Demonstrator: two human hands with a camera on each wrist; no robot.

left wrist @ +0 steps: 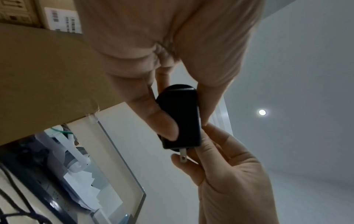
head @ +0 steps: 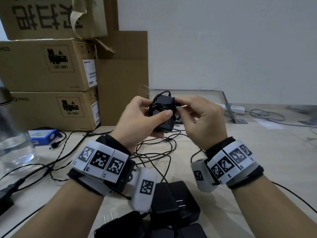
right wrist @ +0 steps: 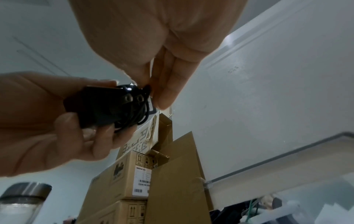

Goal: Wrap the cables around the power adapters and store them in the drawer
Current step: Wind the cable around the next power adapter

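A black power adapter (head: 163,115) (left wrist: 182,118) (right wrist: 103,106) is held up above the desk, its thin black cable (head: 155,106) (right wrist: 138,115) looped round its body. My left hand (head: 145,117) (left wrist: 159,109) (right wrist: 47,121) grips the adapter, thumb across its face. My right hand (head: 199,117) (right wrist: 162,84) (left wrist: 220,163) pinches the cable end at the adapter's right side. Metal plug prongs (left wrist: 183,156) stick out of one end. More black adapters (head: 175,201) lie on the desk below my wrists. No drawer is in view.
Loose black cables (head: 154,152) sprawl over the light desk (head: 257,160). Stacked cardboard boxes (head: 51,66) stand at the back left. A blue battery pack (head: 42,135) and a clear water bottle (head: 13,134) sit at the left. A white power strip (head: 235,109) lies at the right.
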